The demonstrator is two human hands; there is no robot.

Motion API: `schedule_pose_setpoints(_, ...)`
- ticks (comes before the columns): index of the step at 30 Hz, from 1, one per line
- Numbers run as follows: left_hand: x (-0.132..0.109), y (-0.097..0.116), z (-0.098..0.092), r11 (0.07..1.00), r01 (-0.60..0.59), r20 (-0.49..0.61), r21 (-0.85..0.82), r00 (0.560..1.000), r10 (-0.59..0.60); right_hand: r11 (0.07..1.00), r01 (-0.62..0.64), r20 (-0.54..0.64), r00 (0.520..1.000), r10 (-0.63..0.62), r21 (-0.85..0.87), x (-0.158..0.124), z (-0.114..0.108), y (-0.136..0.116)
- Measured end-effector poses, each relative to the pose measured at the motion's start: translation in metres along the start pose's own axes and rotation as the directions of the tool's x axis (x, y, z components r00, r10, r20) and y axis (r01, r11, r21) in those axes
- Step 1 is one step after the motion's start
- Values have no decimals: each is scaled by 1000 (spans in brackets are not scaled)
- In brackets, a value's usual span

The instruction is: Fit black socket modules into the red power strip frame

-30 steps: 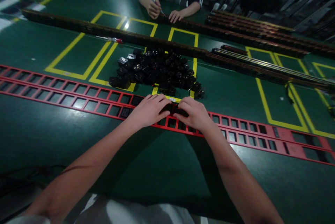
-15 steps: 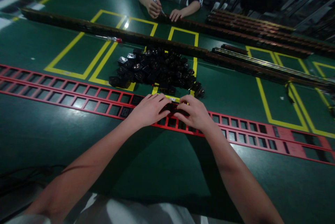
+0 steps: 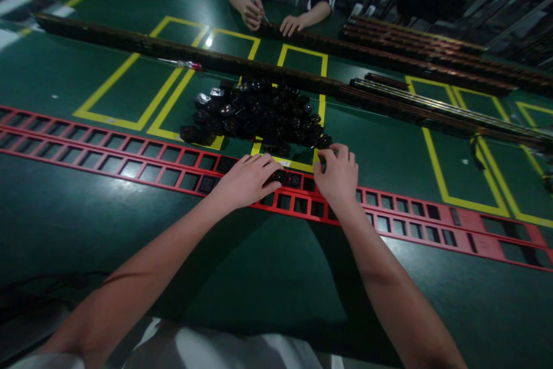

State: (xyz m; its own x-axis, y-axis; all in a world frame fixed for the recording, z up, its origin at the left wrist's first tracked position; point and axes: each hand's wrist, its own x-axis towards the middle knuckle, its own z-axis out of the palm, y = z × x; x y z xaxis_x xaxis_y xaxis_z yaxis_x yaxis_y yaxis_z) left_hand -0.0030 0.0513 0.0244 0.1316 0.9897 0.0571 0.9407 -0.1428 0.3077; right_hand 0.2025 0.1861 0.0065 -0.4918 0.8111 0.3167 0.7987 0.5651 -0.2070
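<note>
My left hand [image 3: 248, 181] rests on a long red two-row frame [image 3: 173, 163], its thumb and fingers curled round a black power socket [image 3: 279, 175] sitting in the far row. Just right of it, another black socket [image 3: 295, 180] is seated in the same row. My right hand [image 3: 339, 176] is at the near right edge of a heap of loose black sockets [image 3: 259, 113]. Its thumb and forefinger pinch a dark piece, apparently a black socket, mostly hidden by the fingers. In the near row, a further socket [image 3: 207, 184] shows left of my left hand.
Across the green table [image 3: 207, 277], a co-worker's hand [image 3: 252, 14] holds a pen over a long dark rail [image 3: 233, 64]. A red-handled screwdriver [image 3: 190, 65] lies beside that rail. More rails [image 3: 415, 38] are stacked at the back right. Yellow tape [image 3: 108, 121] marks boxes.
My right hand has moved off the red frame, right and away from me, to the heap's edge, uncovering a seated socket. My left hand has stayed in place.
</note>
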Motion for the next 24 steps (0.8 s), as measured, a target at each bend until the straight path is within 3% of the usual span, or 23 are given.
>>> schedule_pose_setpoints(5, -1, 0, 1, 1000, 0, -8, 13, 1000, 0, 978, 67, -9, 998, -66, 198, 0, 0, 1)
schedule_pose_setpoints(12, 0, 0, 1, 1000, -3, -2, 3, 1000, 3, 869, 232, -88, 973, -215, 437, 2, 2, 2)
schedule_pose_setpoints(16, 0, 0, 1, 1000, -2, -3, 4, 1000, 2, 846, 248, -115, 969, -220, 472, 1, 5, 4)
schedule_pose_setpoints(24, 0, 1, 1, 1000, 0, -14, 16, 1000, 1, 809, 366, -87, 925, -369, 460, 0, -2, 0)
